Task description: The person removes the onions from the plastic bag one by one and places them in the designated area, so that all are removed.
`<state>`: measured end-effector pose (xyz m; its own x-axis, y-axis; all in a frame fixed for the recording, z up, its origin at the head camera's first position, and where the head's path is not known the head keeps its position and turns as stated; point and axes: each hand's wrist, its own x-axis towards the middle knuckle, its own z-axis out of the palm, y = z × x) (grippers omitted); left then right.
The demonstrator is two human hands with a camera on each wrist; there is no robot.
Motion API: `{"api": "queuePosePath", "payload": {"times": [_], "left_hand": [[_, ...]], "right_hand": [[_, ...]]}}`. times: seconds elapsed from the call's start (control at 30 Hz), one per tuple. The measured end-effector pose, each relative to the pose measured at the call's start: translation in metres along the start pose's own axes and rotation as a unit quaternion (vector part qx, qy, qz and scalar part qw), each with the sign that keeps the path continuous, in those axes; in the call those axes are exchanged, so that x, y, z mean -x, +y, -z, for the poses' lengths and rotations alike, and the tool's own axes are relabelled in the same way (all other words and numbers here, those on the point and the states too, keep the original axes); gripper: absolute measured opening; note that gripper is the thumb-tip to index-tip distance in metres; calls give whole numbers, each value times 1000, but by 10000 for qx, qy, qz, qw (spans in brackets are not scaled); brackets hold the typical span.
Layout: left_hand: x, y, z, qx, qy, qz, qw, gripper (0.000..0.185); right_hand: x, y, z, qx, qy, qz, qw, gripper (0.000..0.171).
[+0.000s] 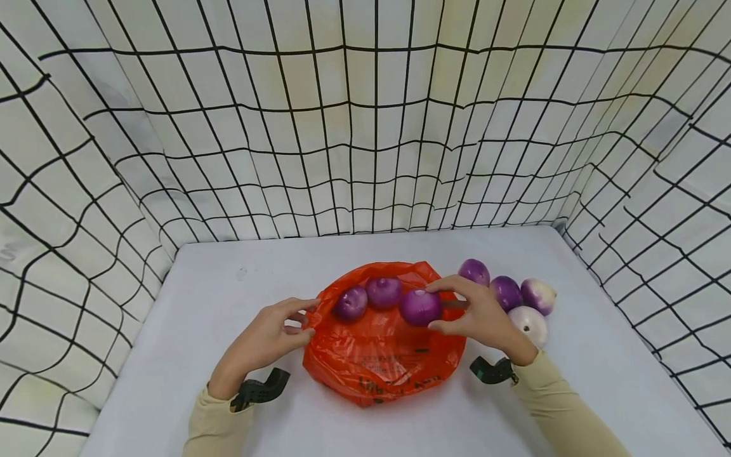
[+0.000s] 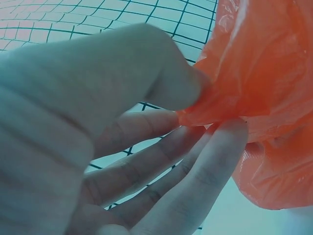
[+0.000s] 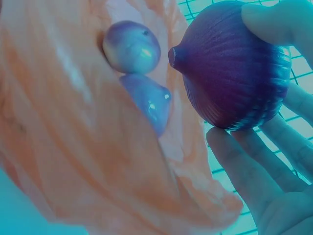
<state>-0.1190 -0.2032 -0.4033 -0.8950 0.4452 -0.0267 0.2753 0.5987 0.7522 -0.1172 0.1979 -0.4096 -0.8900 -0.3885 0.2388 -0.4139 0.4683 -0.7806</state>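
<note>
Left hand (image 1: pixel 268 336) pinches the orange bag (image 1: pixel 379 352) rim at table centre while right hand (image 1: pixel 480 314) grasps a purple onion (image 1: pixel 419 306) over it; a slack rim could spill onions.

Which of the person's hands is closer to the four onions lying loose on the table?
Right. The right hand holds an onion just beside the loose onions; the left hand pinches the orange bag at its far edge.

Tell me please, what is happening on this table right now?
A person's left hand pinches the rim of an orange plastic bag, holding it open. The right hand grips a purple onion at the bag's mouth. Two onions already lie inside, and four more wait on the white table at the right.
</note>
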Motion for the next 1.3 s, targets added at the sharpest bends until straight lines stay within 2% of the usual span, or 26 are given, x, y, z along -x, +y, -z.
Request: {"api": "queuePosePath", "payload": {"times": [0.53,0.9,1.13,1.3], "left_hand": [[-2,0,-1,-3,30,-43,10000,49],[-2,2,-3,-3,-25,-7,10000,50],[-2,3,-2,-60,-6,4,10000,50],[-2,3,-2,-87,-3,-5,10000,49]], "right_hand": [[16,6,28,83,381,-243,9989,57],[23,20,41,-222,505,-177,9983,58],[30,29,49,124,781,-282,9965,56],[33,34,57,147,896,-252,9956,57]]}}
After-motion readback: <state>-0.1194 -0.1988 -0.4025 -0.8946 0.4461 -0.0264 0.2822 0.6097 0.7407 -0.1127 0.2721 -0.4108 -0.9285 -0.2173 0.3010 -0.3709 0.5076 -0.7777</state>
